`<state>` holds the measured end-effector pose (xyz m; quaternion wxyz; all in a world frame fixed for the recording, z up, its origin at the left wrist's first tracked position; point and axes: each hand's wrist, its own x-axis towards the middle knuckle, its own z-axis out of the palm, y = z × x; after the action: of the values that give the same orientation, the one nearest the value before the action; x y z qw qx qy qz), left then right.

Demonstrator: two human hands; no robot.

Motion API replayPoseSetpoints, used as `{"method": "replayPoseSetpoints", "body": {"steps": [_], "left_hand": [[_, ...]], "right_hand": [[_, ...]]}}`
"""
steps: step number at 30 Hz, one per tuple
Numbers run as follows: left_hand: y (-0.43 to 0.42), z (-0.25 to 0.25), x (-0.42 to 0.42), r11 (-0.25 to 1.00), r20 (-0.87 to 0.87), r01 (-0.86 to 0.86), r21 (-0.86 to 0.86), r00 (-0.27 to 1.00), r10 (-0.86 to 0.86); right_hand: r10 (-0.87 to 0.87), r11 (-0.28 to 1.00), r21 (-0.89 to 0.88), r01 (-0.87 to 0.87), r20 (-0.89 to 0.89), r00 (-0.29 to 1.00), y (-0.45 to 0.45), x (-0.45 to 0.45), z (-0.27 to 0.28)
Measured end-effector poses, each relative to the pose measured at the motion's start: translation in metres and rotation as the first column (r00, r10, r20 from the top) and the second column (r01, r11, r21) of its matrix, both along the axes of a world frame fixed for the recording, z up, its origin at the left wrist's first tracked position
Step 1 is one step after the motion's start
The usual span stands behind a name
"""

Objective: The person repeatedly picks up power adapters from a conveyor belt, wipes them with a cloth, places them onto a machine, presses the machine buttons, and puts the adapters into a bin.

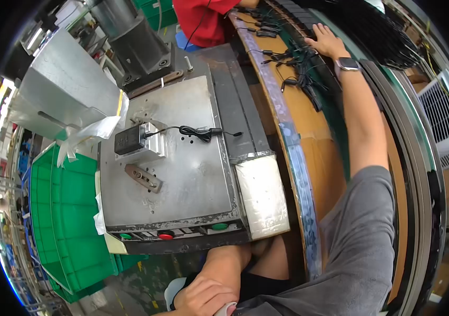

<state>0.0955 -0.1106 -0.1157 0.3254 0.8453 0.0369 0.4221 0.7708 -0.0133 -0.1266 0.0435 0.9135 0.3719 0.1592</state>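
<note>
Beyond the fingers of the left hand, far to their left, a green crate (66,210) stands beside the machine. Nearer to those fingers, on the metal plate (187,174) of the machine, a black power adapter (128,141) is seated against a metal block (156,149). Its bundled cable (198,132) extends to the right across the plate, with the plug (237,134) past the plate edge. Both hands are away from this unit.

The left hand (203,297) rests low, near the legs, below the front buttons of the machine. Its fingers are curled; a pale item (227,309) shows beside them, but whether they grip it cannot be determined.

To the left of the right fingers and on the near side of them, several black cable bundles (304,79) lie over the cardboard (314,152). A co-worker (201,23) is positioned farther left.

The right hand (330,45) is extended, fingers spread and thumb apart, with no item visible in its grasp. Contact with the dark surface beneath cannot be confirmed. The step in hand appears to be a reach alongside the bundles. Grasping one would call for drawing the fingers back, closing them on a single unit and keeping its cable free of adjacent leads.
</note>
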Motion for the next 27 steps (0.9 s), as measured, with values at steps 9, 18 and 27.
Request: {"method": "replayPoseSetpoints", "body": {"steps": [9, 18, 27], "left_hand": [[0.007, 0.024, -0.025, 0.971, -0.389, 0.169, -0.168, 0.894, -0.223], [-0.014, 0.024, -0.038, 0.970, -0.286, 0.197, -0.142, 0.930, -0.231], [-0.058, 0.023, -0.040, 0.937, -0.145, 0.325, -0.125, 0.928, -0.342]], "right_hand": [[0.018, 1.000, -0.007, -0.019, -0.080, 0.997, -0.055, -0.039, 0.006], [0.085, 0.992, 0.098, -0.078, -0.070, 0.994, -0.185, -0.130, -0.001], [0.284, 0.927, 0.337, -0.167, -0.337, 0.898, -0.325, -0.212, 0.014]]}}
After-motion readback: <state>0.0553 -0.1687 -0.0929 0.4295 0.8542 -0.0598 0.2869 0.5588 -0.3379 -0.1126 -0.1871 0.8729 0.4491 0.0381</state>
